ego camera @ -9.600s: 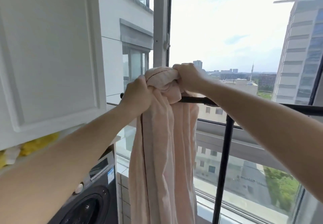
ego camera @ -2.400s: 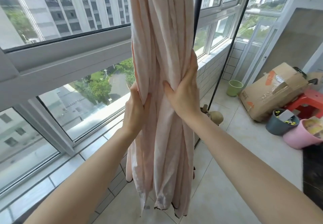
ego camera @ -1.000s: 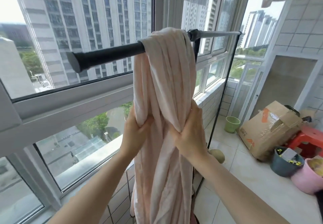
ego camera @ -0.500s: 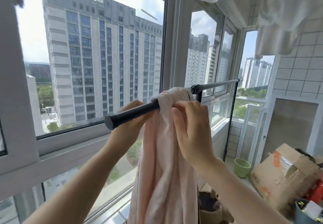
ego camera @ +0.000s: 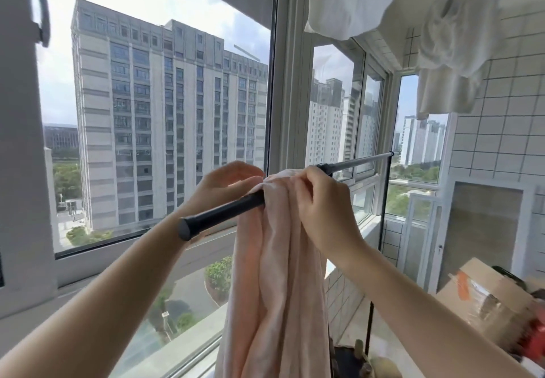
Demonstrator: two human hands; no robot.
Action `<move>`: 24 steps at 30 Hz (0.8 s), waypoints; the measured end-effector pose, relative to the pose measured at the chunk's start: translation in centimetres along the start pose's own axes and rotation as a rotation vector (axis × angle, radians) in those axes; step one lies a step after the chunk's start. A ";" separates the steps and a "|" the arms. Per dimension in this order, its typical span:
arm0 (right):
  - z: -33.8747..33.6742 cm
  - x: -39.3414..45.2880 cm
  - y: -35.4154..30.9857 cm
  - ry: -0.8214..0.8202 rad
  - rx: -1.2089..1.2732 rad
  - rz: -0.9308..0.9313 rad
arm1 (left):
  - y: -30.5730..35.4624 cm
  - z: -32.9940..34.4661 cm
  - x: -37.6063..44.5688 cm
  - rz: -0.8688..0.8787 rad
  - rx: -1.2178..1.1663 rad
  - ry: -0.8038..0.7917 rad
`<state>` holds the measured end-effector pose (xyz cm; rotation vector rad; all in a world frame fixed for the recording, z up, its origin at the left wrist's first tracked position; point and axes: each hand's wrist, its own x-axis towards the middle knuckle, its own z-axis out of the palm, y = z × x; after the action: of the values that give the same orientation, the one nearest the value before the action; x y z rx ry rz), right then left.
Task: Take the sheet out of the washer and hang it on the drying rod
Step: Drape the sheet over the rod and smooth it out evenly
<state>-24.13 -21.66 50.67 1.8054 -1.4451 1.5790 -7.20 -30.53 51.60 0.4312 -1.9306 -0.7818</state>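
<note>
The pink sheet (ego camera: pixel 274 259) hangs bunched over the drying rod (ego camera: pixel 224 211), near its free left end. The right hand (ego camera: pixel 321 209) has its fingers (ego camera: pixel 303 183) curled, pinching the fold at the top; the left hand (ego camera: pixel 227 184) curls around the sheet behind the rod. Left bunched, it may dry badly, and spreading leftward could slide it off the rod's end.

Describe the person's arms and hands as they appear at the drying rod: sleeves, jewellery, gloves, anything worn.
Both forearms are bare up to the frame edge; no sleeve shows on either. The left hand and right hand wear no gloves. No watch, bracelet or ring is visible on the wrists or fingers that show. Fingernails look short and unpainted, though the picture is soft.
</note>
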 end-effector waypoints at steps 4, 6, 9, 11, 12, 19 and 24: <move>-0.7 1.6 -0.8 -0.038 0.021 0.022 | 1.7 0.0 1.8 -0.008 0.176 -0.059; -1.0 2.4 -1.4 -0.073 0.045 0.055 | 2.0 0.1 2.2 -0.012 0.207 -0.077; -1.6 3.7 -2.5 -0.090 0.089 0.078 | 2.5 0.4 2.3 0.052 0.257 -0.064; -2.1 4.4 -2.9 -0.102 0.112 0.066 | 2.8 0.4 2.2 0.083 0.262 -0.024; -2.3 4.6 -3.0 -0.116 0.124 0.061 | 2.8 0.2 2.1 0.070 0.246 0.001; -2.6 2.7 -1.9 -0.282 0.222 0.116 | 3.4 -0.5 0.7 -0.009 0.121 0.017; -2.6 1.4 -2.5 -0.320 0.123 0.049 | 4.3 -1.8 -0.4 -0.046 0.093 -0.007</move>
<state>-23.62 -19.18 53.65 2.1912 -1.5668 1.4798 -5.32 -27.76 54.85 0.5320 -1.9753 -0.7253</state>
